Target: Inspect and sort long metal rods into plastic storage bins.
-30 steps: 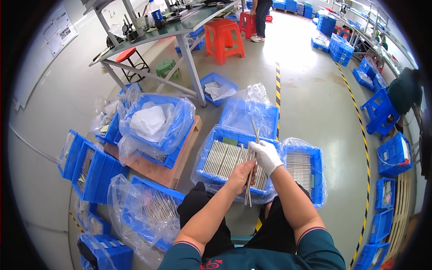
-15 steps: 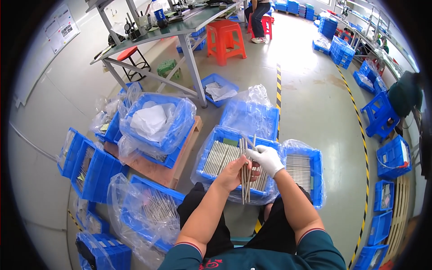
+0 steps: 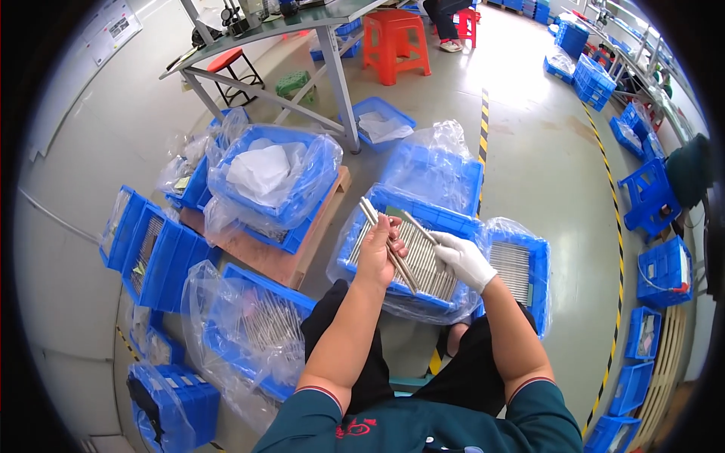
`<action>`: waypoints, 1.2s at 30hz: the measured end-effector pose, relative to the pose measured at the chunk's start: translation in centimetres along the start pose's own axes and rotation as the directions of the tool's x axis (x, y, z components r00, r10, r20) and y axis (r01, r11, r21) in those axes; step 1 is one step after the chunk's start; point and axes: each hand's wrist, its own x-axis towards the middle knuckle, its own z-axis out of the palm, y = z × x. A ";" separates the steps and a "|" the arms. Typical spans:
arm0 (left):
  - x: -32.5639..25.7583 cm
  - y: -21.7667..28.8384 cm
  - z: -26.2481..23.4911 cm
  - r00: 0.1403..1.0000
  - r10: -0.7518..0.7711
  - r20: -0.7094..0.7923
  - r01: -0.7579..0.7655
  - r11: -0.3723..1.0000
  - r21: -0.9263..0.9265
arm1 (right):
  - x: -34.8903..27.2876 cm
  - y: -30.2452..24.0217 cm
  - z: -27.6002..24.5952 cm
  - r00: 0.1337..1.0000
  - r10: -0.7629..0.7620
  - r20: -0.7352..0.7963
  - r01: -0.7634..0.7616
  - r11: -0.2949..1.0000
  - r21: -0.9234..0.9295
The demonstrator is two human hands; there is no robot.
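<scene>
My bare left hand (image 3: 379,253) is closed around a small bundle of slim metal rods (image 3: 404,270), tilted with their upper ends to the left. My right hand (image 3: 467,260), in a white glove, pinches one metal rod (image 3: 418,226) by its lower end, apart from the bundle. Both hands are over a blue crate (image 3: 445,219) lined with clear plastic, where many similar rods (image 3: 434,273) lie side by side in rows. Beside it on the right stands another blue crate (image 3: 541,283) with rods in neat rows.
A blue crate (image 3: 226,347) of loosely strewn rods is at my left. Stacked crates (image 3: 264,219) under plastic sit on a wooden pallet (image 3: 321,219). Beyond are a table leg (image 3: 337,90), a red stool (image 3: 393,45) and a seated person (image 3: 445,23). More crates line the right.
My left hand has tipped its bundle from upright to slanting left. My right hand has drawn away to the right with one rod. The view has shifted slightly.
</scene>
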 end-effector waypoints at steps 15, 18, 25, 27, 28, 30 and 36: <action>-1.3 -3.9 1.4 0.996 -0.070 0.047 0.062 0.987 0.149 | 1.3 0.1 2.7 0.989 -0.053 -0.141 0.062 0.997 0.055; -1.2 -3.3 1.8 0.996 -0.082 0.034 0.072 0.972 0.226 | 1.7 0.9 3.0 0.970 -0.140 -0.198 0.146 0.989 0.016; -1.3 -3.0 1.7 0.999 -0.040 0.021 0.027 0.904 0.426 | 1.4 1.2 3.5 0.951 -0.234 -0.203 0.201 0.965 -0.168; -1.3 -2.8 1.7 0.999 -0.053 -0.002 0.049 0.904 0.425 | 1.3 0.8 3.5 0.984 -0.103 -0.147 0.105 0.994 0.006; -1.2 -2.9 1.5 0.998 -0.060 -0.003 0.056 0.911 0.409 | 1.4 1.0 3.5 0.988 -0.083 -0.130 0.089 0.995 0.040; -0.8 -3.6 0.8 0.999 0.038 0.009 -0.038 0.927 0.373 | 2.7 1.8 4.4 0.943 -0.258 -0.210 0.269 0.963 0.026; -0.2 -2.6 0.0 0.993 0.071 -0.094 -0.035 0.941 0.338 | 1.3 0.6 2.6 0.993 0.094 -0.071 -0.100 0.991 -0.088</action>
